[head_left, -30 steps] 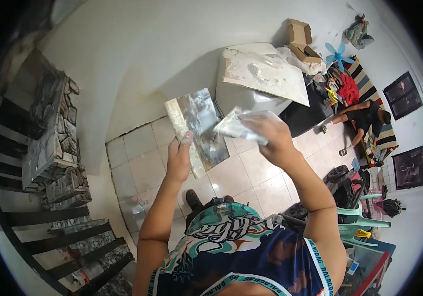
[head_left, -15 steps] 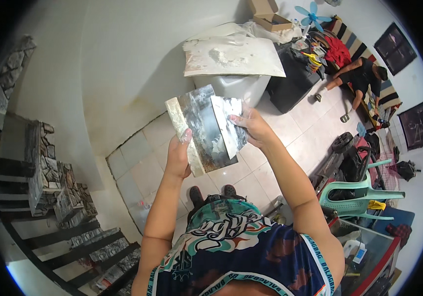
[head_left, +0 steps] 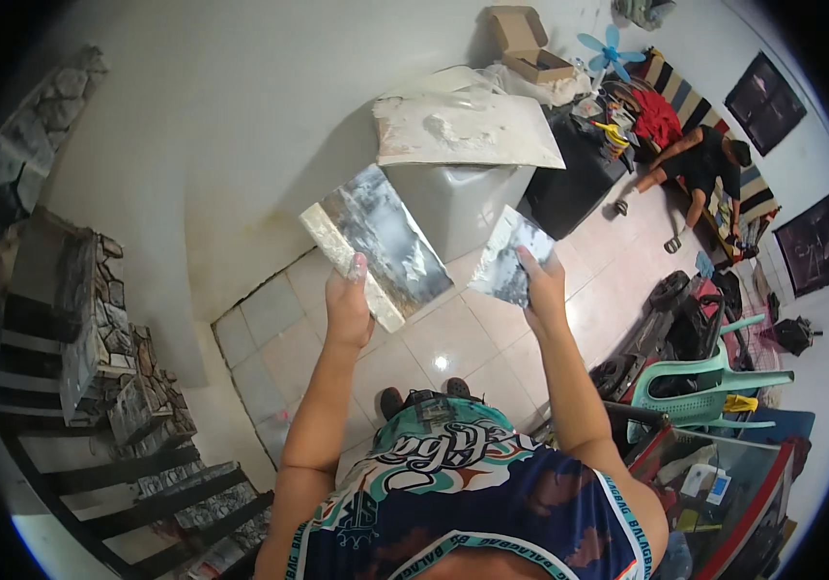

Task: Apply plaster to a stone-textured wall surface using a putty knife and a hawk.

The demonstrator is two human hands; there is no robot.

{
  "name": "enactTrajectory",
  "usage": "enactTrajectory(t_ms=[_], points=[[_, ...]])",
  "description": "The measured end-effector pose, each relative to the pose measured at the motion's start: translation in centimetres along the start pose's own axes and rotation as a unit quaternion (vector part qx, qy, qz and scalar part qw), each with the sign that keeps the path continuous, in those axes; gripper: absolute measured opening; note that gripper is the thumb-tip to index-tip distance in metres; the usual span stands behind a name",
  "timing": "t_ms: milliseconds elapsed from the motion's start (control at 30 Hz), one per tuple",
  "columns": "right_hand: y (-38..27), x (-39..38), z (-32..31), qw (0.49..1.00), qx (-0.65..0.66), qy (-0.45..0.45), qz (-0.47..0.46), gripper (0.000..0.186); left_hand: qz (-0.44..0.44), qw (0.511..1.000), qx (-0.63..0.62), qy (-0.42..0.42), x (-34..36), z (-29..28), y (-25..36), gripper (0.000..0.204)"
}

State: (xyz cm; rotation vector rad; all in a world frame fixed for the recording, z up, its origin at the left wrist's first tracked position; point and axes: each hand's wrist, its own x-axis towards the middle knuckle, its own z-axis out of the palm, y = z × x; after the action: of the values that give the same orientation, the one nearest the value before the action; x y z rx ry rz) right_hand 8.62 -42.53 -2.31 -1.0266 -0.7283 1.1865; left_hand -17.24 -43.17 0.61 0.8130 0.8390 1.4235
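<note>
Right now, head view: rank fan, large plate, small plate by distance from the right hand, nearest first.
1. Small plate: gripped in the right hand.
2. Large plate: to its left, held by the left hand.
3. Fan: farthest, in the background, toward the picture's upper right.

Rough-smeared, metallic-looking plate (head_left: 387, 238)
</note>
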Motion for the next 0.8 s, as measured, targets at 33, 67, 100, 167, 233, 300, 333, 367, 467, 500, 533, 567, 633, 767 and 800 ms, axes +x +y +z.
enactTrajectory(t_ms=[33, 67, 100, 167, 233, 300, 333, 367, 467, 500, 533, 567, 633, 767, 800], points=[[-0.8, -1.3, 1.3, 0.998, 0.061, 0.003, 0.024, 0.031, 0.077, 0.995, 0.063, 0.014, 0.2, -0.7, -0.2, 0.038], [-1.1, -2.3, 2.4, 0.991, 0.123, 0.014, 0.047, 0.031, 0.147, 0.981, 0.127, 0.022, 0.2, -1.0, -0.4, 0.037], [-0.6, -2.9, 3.2, 0.991, 0.122, 0.021, 0.046, 0.031, 0.142, 0.982, 0.125, 0.018, -0.1, -1.0, -0.5, 0.037], [0.9, -3.9, 4.9, 0.996, 0.087, 0.005, 0.023, 0.034, 0.219, 0.959, 0.175, 0.031, -0.5, -0.8, -0.8, 0.032], [2.8, -3.9, 6.2, 0.999, 0.049, 0.021, -0.008, 0.033, 0.222, 0.956, 0.190, 0.020, -1.3, -1.0, -1.7, 0.028], [3.8, -3.9, 7.3, 0.997, 0.044, 0.046, -0.045, 0.032, 0.227, 0.952, 0.205, 0.015, -2.1, -1.6, -2.5, 0.024], [3.9, -3.9, 7.6, 0.996, 0.068, 0.054, -0.031, 0.030, 0.222, 0.937, 0.267, -0.022, -2.5, -1.9, -2.7, 0.021], [4.1, -3.8, 7.7, 0.996, 0.066, 0.056, -0.031, 0.030, 0.216, 0.918, 0.328, -0.060, -2.7, -2.4, -3.1, 0.019], [4.7, -3.8, 7.9, 0.997, 0.045, 0.051, -0.034, 0.029, 0.303, 0.860, 0.392, -0.122, -3.0, -3.3, -3.4, 0.018], [4.6, -4.0, 8.1, 0.997, 0.060, 0.053, -0.011, 0.029, 0.303, 0.854, 0.399, -0.143, -3.2, -3.2, -2.9, 0.024], [4.4, -4.2, 8.3, 0.995, 0.076, 0.056, 0.011, 0.029, 0.301, 0.854, 0.398, -0.145, -3.3, -3.3, -2.7, 0.024], [4.3, -4.3, 8.5, 0.995, 0.076, 0.057, 0.012, 0.029, 0.274, 0.861, 0.398, -0.158, -3.5, -3.5, -2.3, 0.033], [3.7, -4.4, 8.8, 0.996, 0.075, 0.036, 0.006, 0.029, 0.246, 0.867, 0.398, -0.173, -3.8, -4.0, -1.9, 0.042], [1.6, -4.4, 9.9, 0.994, 0.106, 0.023, 0.031, 0.028, 0.271, 0.805, 0.487, -0.201, -4.5, -6.2, -1.1, 0.053], [0.6, -4.2, 10.2, 0.992, 0.127, 0.005, 0.026, 0.028, 0.217, 0.812, 0.507, -0.192, -4.8, -7.0, -1.1, 0.053]])
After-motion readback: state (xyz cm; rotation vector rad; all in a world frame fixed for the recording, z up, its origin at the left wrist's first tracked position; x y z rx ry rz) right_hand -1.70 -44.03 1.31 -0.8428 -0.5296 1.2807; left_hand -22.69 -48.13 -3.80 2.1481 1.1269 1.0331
